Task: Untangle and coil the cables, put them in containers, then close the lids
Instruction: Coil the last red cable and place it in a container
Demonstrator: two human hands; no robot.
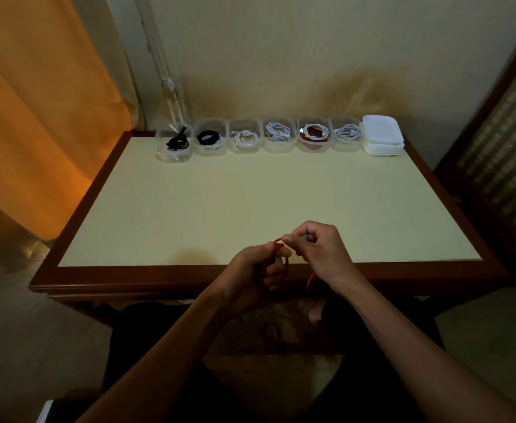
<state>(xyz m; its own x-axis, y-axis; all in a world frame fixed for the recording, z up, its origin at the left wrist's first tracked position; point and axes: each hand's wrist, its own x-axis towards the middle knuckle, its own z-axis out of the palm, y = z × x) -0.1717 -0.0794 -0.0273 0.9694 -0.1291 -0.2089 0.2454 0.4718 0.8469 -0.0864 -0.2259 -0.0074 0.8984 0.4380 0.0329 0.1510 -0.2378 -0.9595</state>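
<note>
The table [250, 193] is bare from its near edge up to the row of open containers [259, 135] along its far edge; right of that row stands a stack of lids [383, 135], behind it the wall, left of the table a curtain [37, 117]

**Hidden or unclear items**

Red cable [286, 264]: mostly concealed inside both hands at lower centre; one strand drops behind the worktop [250, 203] edge, its end unseen.
Cables in far containers [244, 138]: connectors too small to identify.
Both forearms: cut off by the bottom edge.
</note>
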